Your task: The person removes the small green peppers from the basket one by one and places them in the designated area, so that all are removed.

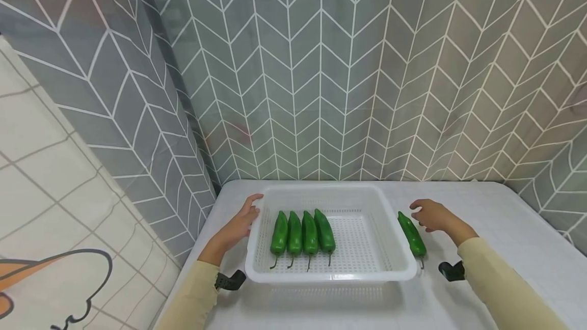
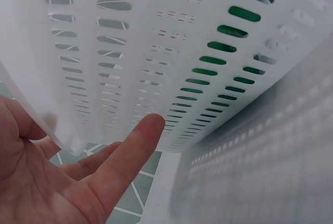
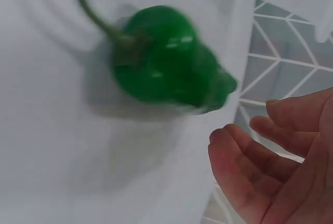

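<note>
A white perforated plastic basket [image 1: 332, 277] stands on the table with green chili peppers [image 1: 310, 236] in a row, stems toward me, in its left half. At the basket's left side my left hand [image 1: 240, 223] grips the rim. In the left wrist view, fingers [image 2: 127, 161] lie along its outer wall, while part of the hand passes behind the rim. Outside the basket on the right, another green chili pepper [image 1: 414, 237] lies on the table. My right hand [image 1: 433, 215] hovers beside its far end with loosely bent fingers and nothing between them.
A white cloth [image 1: 495, 218] covers the table. Patterned grey curtains [image 1: 321, 90] hang along its far edge and left side. White tiles [image 1: 69, 177] cover a surface at the left. Dark wrist devices [image 1: 451, 271] are worn at both sleeves.
</note>
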`<state>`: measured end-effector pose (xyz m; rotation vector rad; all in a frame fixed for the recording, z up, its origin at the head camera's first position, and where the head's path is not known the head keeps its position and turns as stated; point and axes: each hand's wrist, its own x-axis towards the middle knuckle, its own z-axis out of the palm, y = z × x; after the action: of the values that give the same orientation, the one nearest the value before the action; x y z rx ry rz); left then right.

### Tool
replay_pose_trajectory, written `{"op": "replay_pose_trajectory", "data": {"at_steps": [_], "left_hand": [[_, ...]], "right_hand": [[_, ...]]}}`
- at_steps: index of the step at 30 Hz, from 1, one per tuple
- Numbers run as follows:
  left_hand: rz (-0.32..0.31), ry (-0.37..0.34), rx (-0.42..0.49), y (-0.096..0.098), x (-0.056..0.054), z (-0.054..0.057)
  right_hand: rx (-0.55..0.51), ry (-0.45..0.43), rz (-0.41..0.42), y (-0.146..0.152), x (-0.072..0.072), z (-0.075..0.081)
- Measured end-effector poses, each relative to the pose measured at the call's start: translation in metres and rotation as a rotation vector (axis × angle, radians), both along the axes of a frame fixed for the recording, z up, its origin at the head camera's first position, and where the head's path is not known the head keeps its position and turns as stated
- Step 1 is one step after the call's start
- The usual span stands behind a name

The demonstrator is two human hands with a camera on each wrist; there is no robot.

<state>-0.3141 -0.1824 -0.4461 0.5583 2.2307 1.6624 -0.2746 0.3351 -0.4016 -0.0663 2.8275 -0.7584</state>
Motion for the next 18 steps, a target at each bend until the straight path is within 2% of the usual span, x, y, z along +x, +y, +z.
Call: {"op": "replay_pose_trajectory", "data": {"at_steps": [5,12,18], "left_hand": [[0.006,0.008,0.005,-0.001,-0.002,0.004],[0.028,-0.004,-0.012,-0.002,0.001,0.001],[0.006,-0.003,0.015,0.000,0.002,0.000]], "right_hand": [[0.009,0.068,0.027,-0.008,-0.003,0.022],[-0.012,0.145,0.076,-0.018,-0.005,0.035],[-0.038,0.206,0.126,-0.031,0.002,0.053]]}}
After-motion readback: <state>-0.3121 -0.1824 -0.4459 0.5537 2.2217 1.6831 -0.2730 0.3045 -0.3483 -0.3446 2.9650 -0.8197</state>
